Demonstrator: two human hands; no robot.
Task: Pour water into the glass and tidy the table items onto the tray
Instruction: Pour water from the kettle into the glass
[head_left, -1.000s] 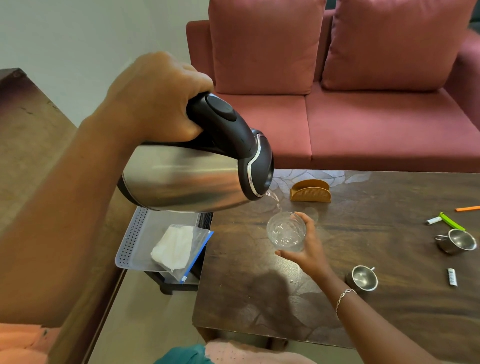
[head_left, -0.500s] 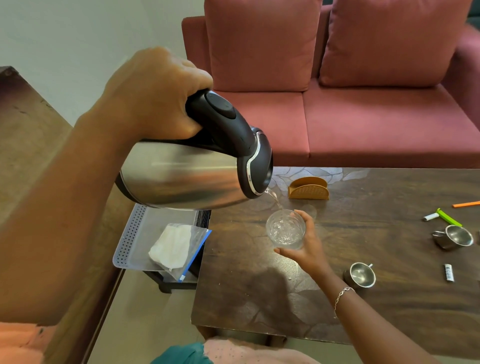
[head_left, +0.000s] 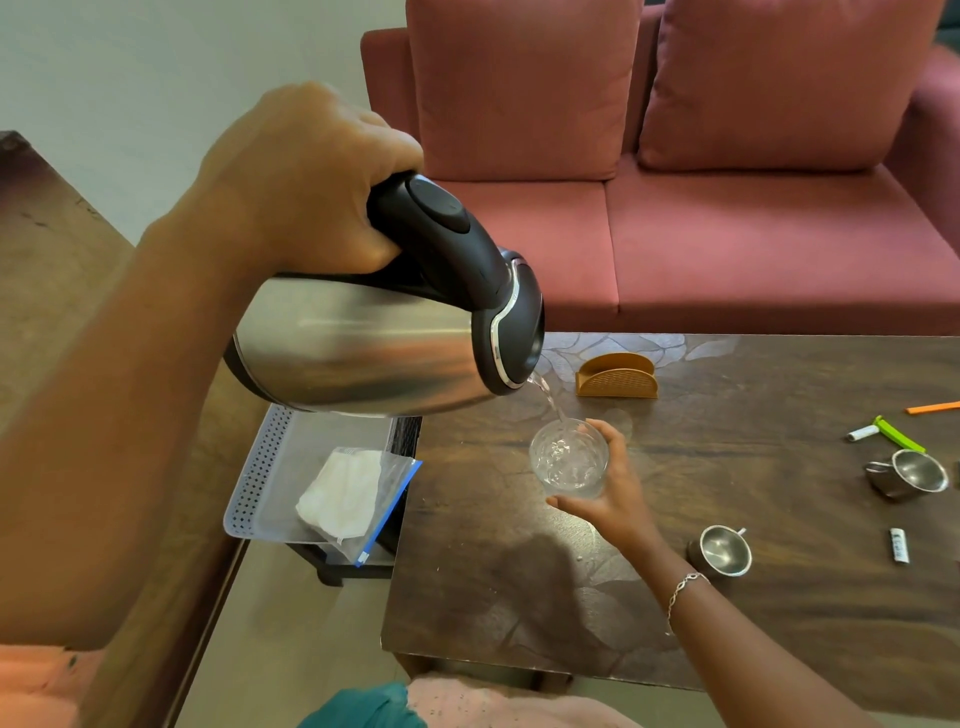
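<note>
Presently the kettle (head_left: 374, 353) is gripped by the left hand (head_left: 311, 176) and tipped over the glass (head_left: 569, 457) cupped in the right hand (head_left: 618, 499) below it, so water (head_left: 551, 402) could be spilled should the glass be overfilled.

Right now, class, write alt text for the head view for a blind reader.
The left hand tips a steel kettle with a black handle, pouring water into a clear glass that the right hand holds at a dark wooden table.
</note>
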